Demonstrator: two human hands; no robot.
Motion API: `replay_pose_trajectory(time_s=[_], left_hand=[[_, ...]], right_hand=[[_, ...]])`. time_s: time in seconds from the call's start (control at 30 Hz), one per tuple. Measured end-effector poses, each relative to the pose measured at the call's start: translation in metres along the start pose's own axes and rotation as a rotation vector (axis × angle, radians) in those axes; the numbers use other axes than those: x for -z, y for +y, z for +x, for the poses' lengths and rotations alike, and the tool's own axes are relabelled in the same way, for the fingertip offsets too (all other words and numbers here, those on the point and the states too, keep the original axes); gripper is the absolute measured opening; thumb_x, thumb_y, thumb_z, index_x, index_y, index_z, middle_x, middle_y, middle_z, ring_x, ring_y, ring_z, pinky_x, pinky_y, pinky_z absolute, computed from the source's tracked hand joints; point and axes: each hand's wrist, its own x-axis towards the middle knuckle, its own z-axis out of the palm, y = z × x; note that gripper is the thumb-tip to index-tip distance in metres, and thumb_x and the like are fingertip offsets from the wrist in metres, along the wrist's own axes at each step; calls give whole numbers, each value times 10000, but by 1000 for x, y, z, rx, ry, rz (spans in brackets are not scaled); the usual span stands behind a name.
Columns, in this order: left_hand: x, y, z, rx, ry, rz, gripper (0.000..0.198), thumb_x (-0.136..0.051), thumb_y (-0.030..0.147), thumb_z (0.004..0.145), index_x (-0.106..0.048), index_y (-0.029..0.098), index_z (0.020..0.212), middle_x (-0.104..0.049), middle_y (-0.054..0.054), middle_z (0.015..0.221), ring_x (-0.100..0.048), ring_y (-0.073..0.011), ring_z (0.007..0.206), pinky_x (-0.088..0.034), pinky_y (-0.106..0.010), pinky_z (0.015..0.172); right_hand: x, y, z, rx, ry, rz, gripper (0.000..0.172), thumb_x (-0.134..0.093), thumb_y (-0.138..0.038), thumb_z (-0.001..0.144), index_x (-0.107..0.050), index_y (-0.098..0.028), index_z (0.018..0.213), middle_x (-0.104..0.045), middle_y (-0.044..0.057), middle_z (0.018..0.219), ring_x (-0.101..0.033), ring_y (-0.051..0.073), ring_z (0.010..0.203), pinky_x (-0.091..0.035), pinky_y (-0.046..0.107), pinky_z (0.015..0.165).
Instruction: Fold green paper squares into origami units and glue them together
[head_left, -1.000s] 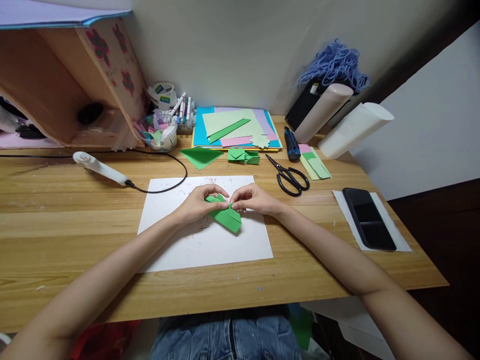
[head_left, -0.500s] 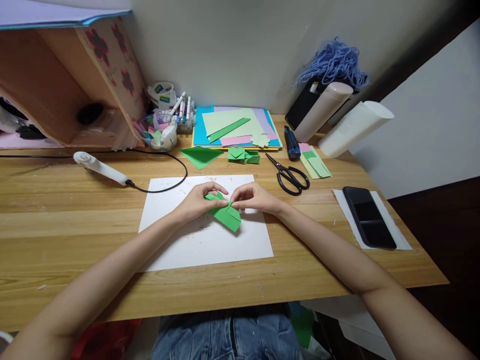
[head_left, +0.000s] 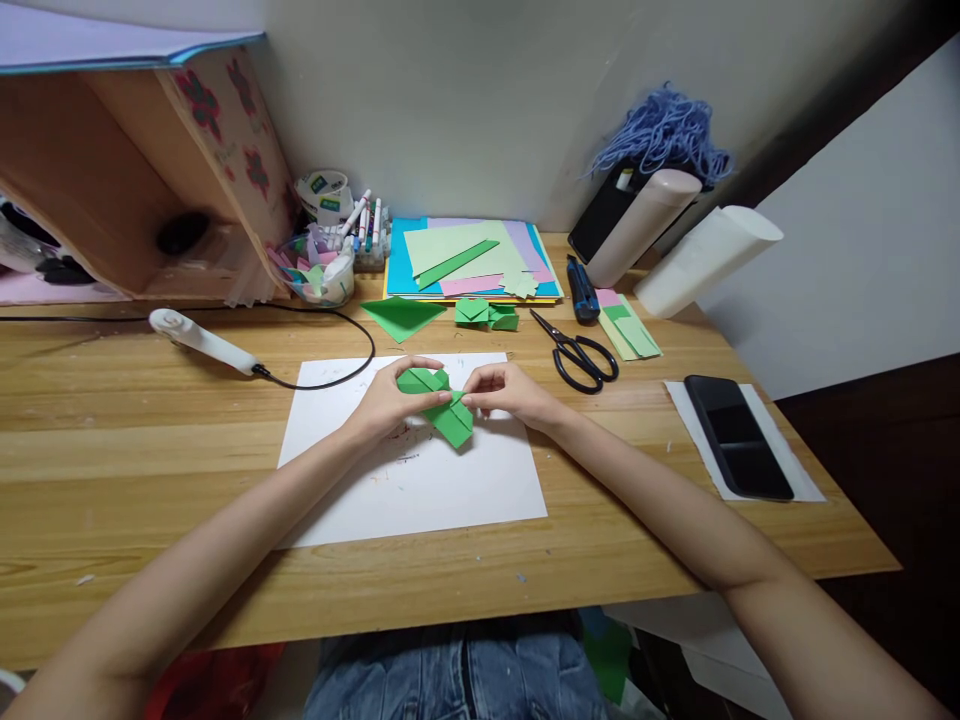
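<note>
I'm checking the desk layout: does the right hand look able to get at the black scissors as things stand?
Probably yes: the black scissors lie near the right hand with nothing visible between, though that hand is busy at the folded green paper.

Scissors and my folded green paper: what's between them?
In the head view, your right hand, then bare tabletop, between folded green paper and scissors.

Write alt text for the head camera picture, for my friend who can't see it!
A left hand holds folded green paper and a right hand touches its edge, over a white sheet on a desk. Beyond lie scissors and a coloured paper stack; a phone lies at right.
</note>
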Motion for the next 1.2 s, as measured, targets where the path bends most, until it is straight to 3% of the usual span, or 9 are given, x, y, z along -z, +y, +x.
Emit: replay_pose_trajectory(time_s=[0.43, 0.93, 1.2], left_hand=[[-4, -5, 0, -50, 142, 45, 420, -715, 379, 567, -615, 165, 914, -638, -48, 926, -577, -173, 762, -456, -292, 686], [-6, -4, 0, -80, 128, 74, 329, -691, 343, 594, -598, 174, 860, -642, -44, 916, -585, -194, 817, -464, -311, 720], [-4, -6, 0, -92, 119, 51, 351, -705, 346, 588, -599, 175, 876, -640, -45, 940, -584, -186, 817, -466, -305, 732]], right_hand=[[-3, -6, -1, -47, -17, -39, 275, -666, -377, 704, -661, -105, 743, -611, 15, 593, -551, 87, 534, -433, 217, 524], [-4, -4, 0, -45, 39, -68, 262, -717, -361, 643, -661, -107, 680, -582, 0, 552, -494, 77, 513, -380, 212, 490], [3, -7, 1, -129, -33, 61, 313, -715, -359, 646, -697, -106, 829, -640, 31, 655, -545, 81, 569, -426, 210, 525]])
